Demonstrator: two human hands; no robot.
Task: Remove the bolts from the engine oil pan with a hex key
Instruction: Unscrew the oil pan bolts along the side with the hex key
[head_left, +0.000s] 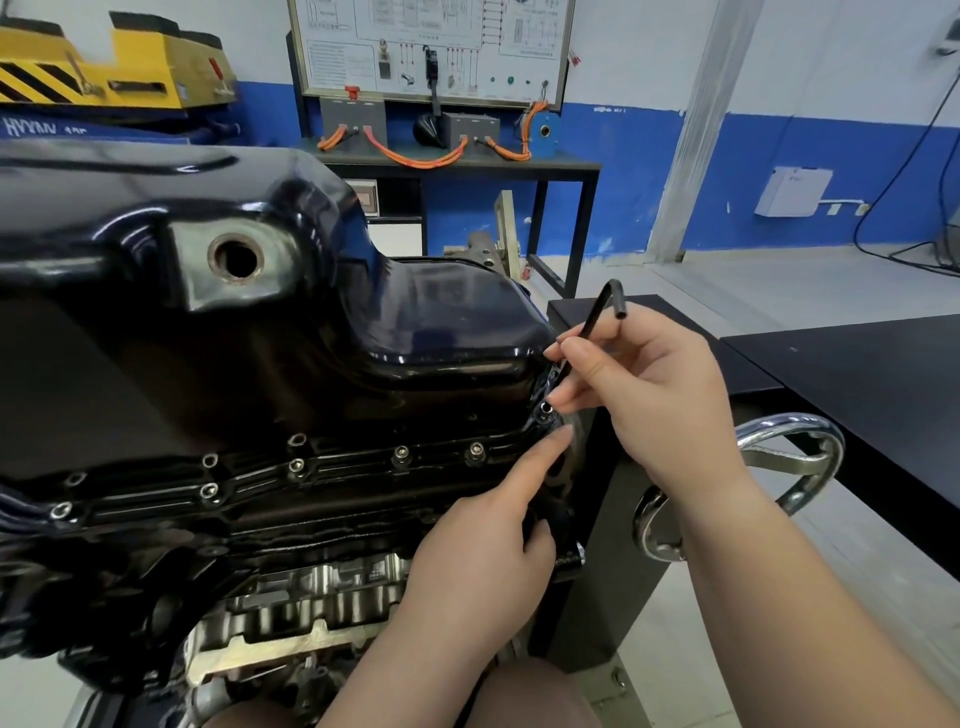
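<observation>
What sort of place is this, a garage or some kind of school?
Probably a car-mechanics training workshop: an engine with a black oil pan is being worked on, a wiring-diagram teaching board with orange cables stands behind it, and a yellow hazard-striped machine sits back left.

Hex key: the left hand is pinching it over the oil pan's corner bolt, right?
Not quite. The right hand pinches the hex key over the oil pan's corner bolt; the left hand only points beside it. The head view shows this.
</observation>
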